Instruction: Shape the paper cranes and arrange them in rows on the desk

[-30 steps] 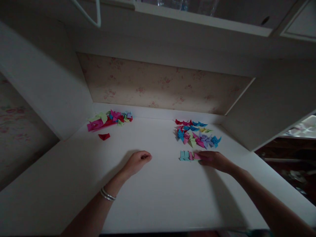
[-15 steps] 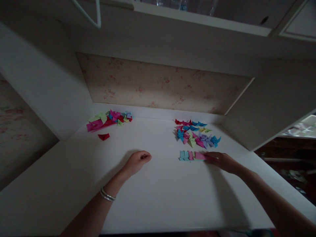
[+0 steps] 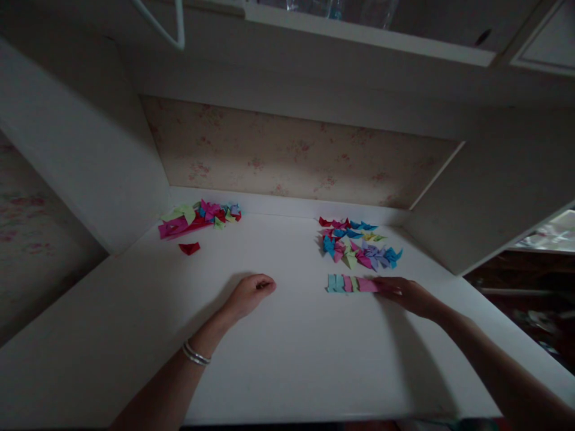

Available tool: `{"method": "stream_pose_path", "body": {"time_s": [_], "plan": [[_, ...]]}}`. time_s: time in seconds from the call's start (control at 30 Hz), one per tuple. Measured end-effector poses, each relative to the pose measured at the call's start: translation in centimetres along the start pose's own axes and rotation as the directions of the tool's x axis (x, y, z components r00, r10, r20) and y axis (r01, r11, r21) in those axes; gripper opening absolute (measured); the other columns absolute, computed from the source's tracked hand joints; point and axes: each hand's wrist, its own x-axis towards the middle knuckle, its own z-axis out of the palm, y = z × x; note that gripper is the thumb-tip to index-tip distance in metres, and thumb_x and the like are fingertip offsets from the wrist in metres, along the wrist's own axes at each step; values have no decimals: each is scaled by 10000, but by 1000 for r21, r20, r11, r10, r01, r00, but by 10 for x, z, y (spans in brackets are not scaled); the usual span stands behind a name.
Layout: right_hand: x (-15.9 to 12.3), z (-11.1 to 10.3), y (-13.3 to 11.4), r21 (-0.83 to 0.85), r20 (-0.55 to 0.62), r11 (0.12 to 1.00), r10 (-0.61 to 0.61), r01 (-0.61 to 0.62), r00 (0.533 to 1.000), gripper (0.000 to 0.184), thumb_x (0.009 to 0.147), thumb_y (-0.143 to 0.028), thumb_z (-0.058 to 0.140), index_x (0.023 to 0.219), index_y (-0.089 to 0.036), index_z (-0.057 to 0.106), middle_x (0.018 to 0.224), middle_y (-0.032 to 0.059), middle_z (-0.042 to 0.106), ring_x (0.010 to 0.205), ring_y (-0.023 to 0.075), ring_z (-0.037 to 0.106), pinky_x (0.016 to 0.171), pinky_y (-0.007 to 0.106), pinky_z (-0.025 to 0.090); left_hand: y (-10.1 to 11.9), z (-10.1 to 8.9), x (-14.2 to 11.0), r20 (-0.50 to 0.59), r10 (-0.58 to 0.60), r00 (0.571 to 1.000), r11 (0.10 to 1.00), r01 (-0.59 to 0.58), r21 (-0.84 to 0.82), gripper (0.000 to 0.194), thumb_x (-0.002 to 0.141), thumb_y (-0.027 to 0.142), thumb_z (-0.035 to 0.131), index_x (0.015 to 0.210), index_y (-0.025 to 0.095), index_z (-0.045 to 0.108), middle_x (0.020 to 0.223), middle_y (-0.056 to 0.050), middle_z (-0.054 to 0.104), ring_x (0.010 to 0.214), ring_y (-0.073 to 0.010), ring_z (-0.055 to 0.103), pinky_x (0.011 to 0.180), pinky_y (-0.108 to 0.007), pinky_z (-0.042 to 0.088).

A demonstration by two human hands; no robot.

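Observation:
My left hand (image 3: 250, 293) rests on the white tabletop (image 3: 278, 359), its fingers curled into a loose fist with nothing visible in them. On the right, my right hand (image 3: 402, 293) has its fingertips closed on a pink folded paper (image 3: 368, 285). That pink piece lies at the right end of a short row of folded papers (image 3: 336, 283) in light blue, pink and green. Just behind this row sit several origami figures (image 3: 359, 254) in blue, pink, green and purple, arranged in lines. A small red folded paper (image 3: 189, 248) lies alone, left of my left hand and farther back.
At the back left corner is a pile of coloured folded papers (image 3: 209, 214). White side panels (image 3: 467, 179) and a floral back wall (image 3: 287, 155) enclose the tabletop. A shelf edge (image 3: 368, 35) with clear glassy items hangs overhead.
My right hand has shifted very slightly to the right, and more of the pink folded paper shows at the row's end. My left hand has stayed still.

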Motion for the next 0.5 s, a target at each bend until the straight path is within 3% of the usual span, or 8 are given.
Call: {"method": "stream_pose_path", "body": {"time_s": [0.17,0.3,0.4,0.5], "plan": [[-1,-4,-6,-8,-26,1000,1,-1,1000,427,795,-445,566,1189,-288,618,1138,23,675,996,271,651,844,359,531,-1,0,0,-3,6,1000,1000,-6,-16,229,785,364,565,819,172,686,812,-19,694,787,-175,608,719,-255,444],[-4,-5,-24,-45,-275,999,12,-25,961,519,750,-496,593,1212,-260,588,1166,77,654,1009,304,637,795,375,541,0,0,1,4,3,1000,1000,-3,-28,228,788,348,562,817,160,689,792,-24,688,760,-170,597,693,-252,433],[0,9,-65,113,-386,991,105,-66,916,377,825,-494,520,1099,-254,621,1039,81,697,899,264,670,754,343,538,0,2,2,0,9,1000,1000,-9,-25,231,793,340,557,818,153,690,784,-22,681,749,-163,583,686,-246,421],[11,36,-132,489,-285,872,191,-29,939,315,847,-513,507,967,-242,614,807,51,702,648,192,649,596,298,518,0,2,1,-5,31,1000,999,-31,-22,245,809,348,537,809,151,684,753,-9,657,722,-150,558,669,-239,403]]}}
